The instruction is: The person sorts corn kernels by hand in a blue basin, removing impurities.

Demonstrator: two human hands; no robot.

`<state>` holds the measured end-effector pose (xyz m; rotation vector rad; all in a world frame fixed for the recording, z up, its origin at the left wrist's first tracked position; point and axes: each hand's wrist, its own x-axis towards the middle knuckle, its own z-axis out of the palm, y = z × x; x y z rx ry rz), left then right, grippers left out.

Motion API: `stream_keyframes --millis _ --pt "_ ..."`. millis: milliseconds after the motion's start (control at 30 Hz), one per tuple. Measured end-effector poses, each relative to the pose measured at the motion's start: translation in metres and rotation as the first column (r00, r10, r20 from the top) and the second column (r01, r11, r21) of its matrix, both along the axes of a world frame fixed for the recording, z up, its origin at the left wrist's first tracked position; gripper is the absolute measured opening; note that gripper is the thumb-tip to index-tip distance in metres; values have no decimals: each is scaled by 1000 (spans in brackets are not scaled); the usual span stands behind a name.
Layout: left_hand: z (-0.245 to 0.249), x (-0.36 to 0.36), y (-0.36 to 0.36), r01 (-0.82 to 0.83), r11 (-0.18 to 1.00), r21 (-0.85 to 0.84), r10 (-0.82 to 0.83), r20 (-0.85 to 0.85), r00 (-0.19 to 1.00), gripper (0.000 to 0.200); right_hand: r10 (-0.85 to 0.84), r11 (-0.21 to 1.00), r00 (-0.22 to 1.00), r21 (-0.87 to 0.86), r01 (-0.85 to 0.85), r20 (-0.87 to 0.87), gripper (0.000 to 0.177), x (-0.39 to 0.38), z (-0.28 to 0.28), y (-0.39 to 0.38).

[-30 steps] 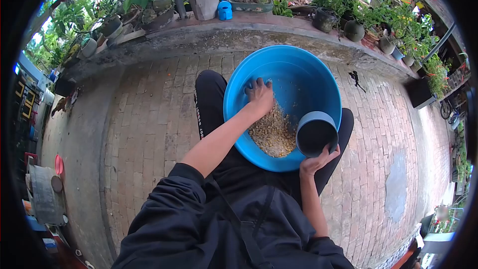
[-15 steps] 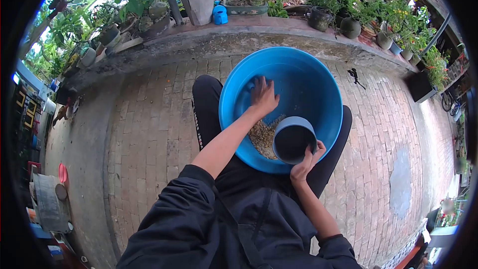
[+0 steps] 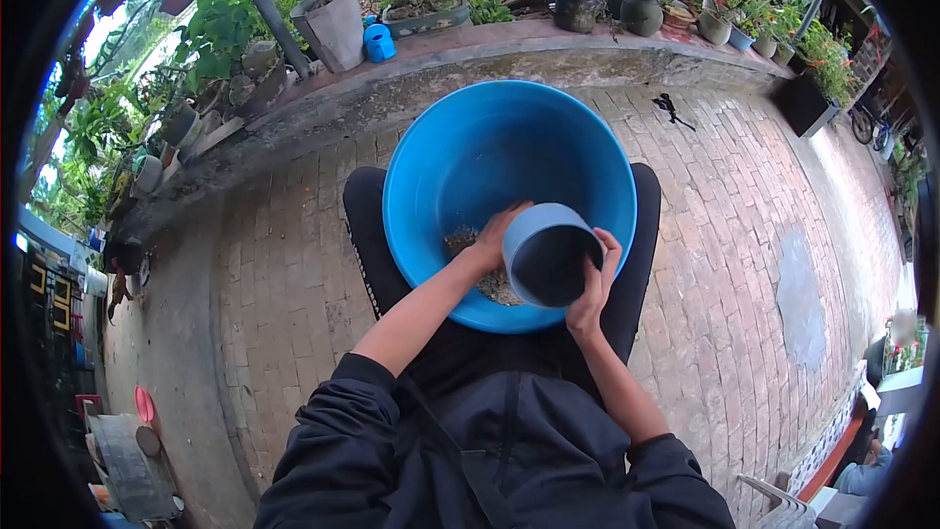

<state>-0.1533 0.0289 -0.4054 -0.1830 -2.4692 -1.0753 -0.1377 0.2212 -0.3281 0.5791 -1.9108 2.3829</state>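
Granules of a tan, gritty mix lie in a thin patch at the near bottom of the blue basin, most of whose inner wall shows bare. Over that patch hangs a grey-blue pot, tilted so its dark mouth faces up and toward the camera; what it already contains cannot be made out. The right hand has the pot in a firm wrap, palm under its side and fingers curled up along the far rim. The left hand is pressed to the pot's left rim, low in the basin and touching the mix; its fingers are tucked behind the pot, so whether they are cupped around any granules or spread flat cannot be told.

Judging by this pose, the step in hand is gathering the loose mix by hand against the pot's mouth. With so little left, a further move would call for keeping the rim low against the basin floor and sweeping the scattered remainder together.

The basin rests on the lap, across black trousers. Brick paving surrounds the seated person, and beyond it a concrete ledge carries potted plants and a small blue watering can.
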Motion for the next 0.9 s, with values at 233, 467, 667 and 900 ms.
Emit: stream_keyframes --millis 233,467,667,900 --pt "15 5 23 116 938 -326 -96 77 992 21 -345 824 874 335 456 -341 18 -103 27 -1" --pt "16 -4 28 -49 926 -375 77 61 995 30 -309 853 892 319 414 -330 11 -111 20 -5" --pt "-2 -48 49 230 957 -176 -230 21 973 48 -354 911 904 131 391 -241 10 -106 1 5" --pt "42 -10 32 511 836 -200 -266 667 696 31 -396 904 890 72 421 -228 8 -98 -1 7"
